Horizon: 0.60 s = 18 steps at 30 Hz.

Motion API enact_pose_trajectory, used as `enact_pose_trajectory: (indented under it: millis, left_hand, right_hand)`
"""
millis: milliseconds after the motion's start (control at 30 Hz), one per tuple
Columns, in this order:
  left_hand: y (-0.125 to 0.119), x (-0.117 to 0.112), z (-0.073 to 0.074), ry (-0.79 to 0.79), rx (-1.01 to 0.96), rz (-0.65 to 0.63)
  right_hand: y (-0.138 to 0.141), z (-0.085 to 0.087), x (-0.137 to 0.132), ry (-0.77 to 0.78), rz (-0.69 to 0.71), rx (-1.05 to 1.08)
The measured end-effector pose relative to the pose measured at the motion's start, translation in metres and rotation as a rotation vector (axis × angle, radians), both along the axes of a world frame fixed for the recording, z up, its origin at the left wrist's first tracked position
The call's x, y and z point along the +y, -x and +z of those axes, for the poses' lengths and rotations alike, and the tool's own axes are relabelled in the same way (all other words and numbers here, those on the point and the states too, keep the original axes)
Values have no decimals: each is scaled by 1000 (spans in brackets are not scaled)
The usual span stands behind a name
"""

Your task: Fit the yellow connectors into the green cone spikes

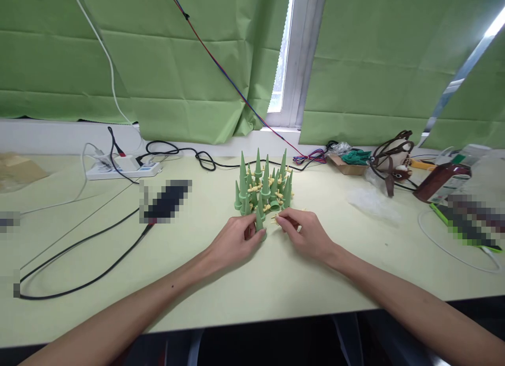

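Observation:
My left hand (pixel 237 239) is closed around a green cone (pixel 259 225), which stands upright on the table with its tip pointing up. To its right, my right hand (pixel 302 230) pinches a small pale-yellow branched piece (pixel 275 218) between thumb and fingers, a little apart from the cone. Just beyond both hands stands a cluster of similar green cones (pixel 266 182), with small yellow pieces (pixel 254 189) sitting among and on them. How the yellow pieces are joined to the cones is too small to tell.
A white power strip (pixel 148 170) with black cables lies at the back left, near a blurred dark device (pixel 168 200). At right are a cardboard box (pixel 347 166), clear plastic wrap (pixel 373 204), a brown bottle (pixel 444 182) and a green-edged device (pixel 465 226). Green curtains (pixel 177 66) hang behind.

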<state>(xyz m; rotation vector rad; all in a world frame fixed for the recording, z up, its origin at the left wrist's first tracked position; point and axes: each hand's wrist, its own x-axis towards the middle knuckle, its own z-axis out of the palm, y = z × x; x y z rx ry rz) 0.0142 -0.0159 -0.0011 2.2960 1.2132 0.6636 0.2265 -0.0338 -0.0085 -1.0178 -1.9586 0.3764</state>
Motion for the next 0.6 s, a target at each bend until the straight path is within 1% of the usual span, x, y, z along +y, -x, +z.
enact_pose_trajectory:
  millis: [133, 267, 433, 600]
  left_hand:
    - [-1, -1, 0, 59, -122, 20]
    - [-2, -2, 2, 96, -219, 41]
    - [-4, -2, 2, 116, -266, 47]
    - [-3, -3, 0, 146, -286, 37]
  right_hand:
    - [0, -1, 0, 18, 2, -5]
    - [2, -1, -2, 23, 36, 4]
    - [4, 1, -3, 24, 83, -1]
    - [4, 0, -4, 31, 101, -4]
